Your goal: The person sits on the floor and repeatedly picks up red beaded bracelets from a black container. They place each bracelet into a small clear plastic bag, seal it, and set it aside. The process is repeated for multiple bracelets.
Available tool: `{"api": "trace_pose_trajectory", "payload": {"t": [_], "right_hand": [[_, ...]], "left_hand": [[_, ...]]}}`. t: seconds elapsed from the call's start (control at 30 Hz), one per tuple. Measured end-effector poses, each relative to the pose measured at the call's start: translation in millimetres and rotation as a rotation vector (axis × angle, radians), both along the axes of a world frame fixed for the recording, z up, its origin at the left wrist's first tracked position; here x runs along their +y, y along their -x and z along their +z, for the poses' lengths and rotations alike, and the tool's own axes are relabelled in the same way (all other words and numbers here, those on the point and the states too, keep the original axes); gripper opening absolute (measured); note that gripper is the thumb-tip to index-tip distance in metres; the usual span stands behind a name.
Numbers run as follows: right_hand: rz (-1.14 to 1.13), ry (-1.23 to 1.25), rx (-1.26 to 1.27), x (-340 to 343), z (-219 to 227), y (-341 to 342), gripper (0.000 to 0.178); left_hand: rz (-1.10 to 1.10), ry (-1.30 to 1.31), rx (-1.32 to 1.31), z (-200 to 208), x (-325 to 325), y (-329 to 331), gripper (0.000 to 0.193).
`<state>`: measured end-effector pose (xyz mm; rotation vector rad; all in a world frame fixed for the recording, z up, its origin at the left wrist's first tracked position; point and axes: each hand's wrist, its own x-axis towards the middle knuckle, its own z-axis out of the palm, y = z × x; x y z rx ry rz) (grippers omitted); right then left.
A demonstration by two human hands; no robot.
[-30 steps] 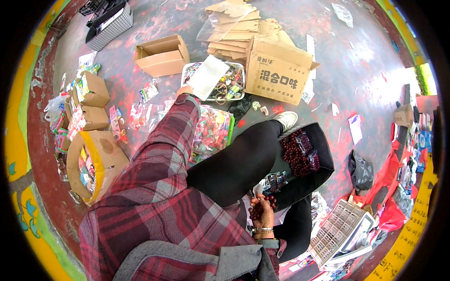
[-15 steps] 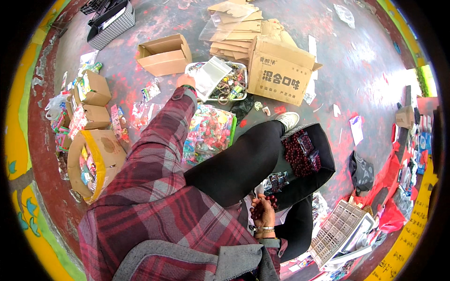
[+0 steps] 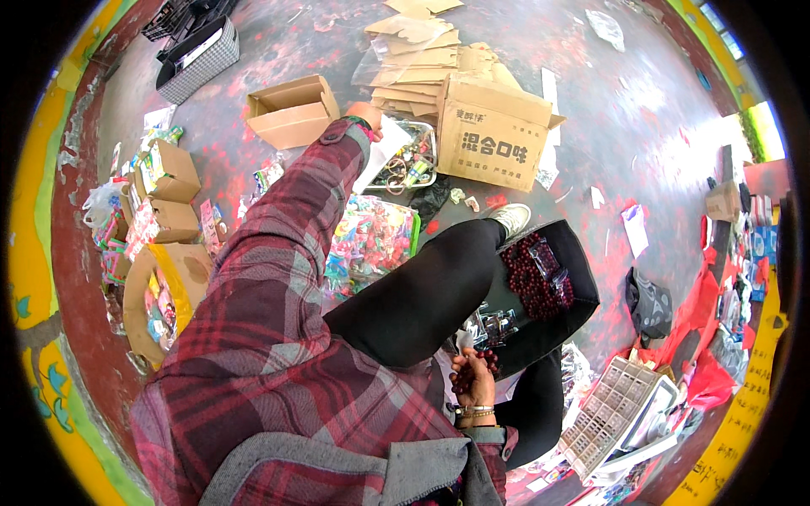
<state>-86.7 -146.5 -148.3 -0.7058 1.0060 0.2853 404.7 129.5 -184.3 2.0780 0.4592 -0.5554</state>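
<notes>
My left hand [image 3: 365,116] reaches far forward to the upper edge of some clear plastic bags [image 3: 381,156], which lie over a white basket [image 3: 435,153] of mixed bracelets and trinkets. Its fingers are turned away and hidden. Close to my lap, my right hand [image 3: 477,388] is closed around dark red bead bracelets [image 3: 464,377], with a few beads showing past the fingers. Beside it stands a black bin [image 3: 582,308], holding a heap of dark red beads [image 3: 531,282] and small clear packets [image 3: 496,327].
An opened cardboard box [image 3: 291,114] and a larger closed one [image 3: 489,135] stand ahead, near flattened cardboard [image 3: 413,59]. Packaged colourful goods [image 3: 371,240] lie beside my leg [image 3: 413,295]. A plastic crate [image 3: 612,413] is at lower right; a taped carton [image 3: 143,287] at left.
My left hand has moved up and right along the plastic bags, which now look shifted and tilted. My right hand stays in place with the bead bracelets.
</notes>
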Motion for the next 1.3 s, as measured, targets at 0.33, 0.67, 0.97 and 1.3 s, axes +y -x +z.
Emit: {"api": "trace_pose_trajectory", "payload": {"t": [0.33, 0.67, 0.97, 1.3], "right_hand": [[0.021, 0.033, -0.024, -3, -6, 6, 0.019], [0.072, -0.014, -0.025, -4, -14, 4, 0.021], [0.013, 0.02, 0.024, -2, -6, 3, 0.018], [0.079, 0.009, -0.018, -1, -7, 2, 0.022]], "left_hand": [[-0.804, -0.899, -0.14, -41, 54, 37, 0.029], [0.042, -0.346, -0.314, -193, 144, 66, 0.022], [-0.1, -0.919, -0.641, -120, 94, 88, 0.027], [-0.572, -1.036, 0.061, -177, 133, 65, 0.031]]}}
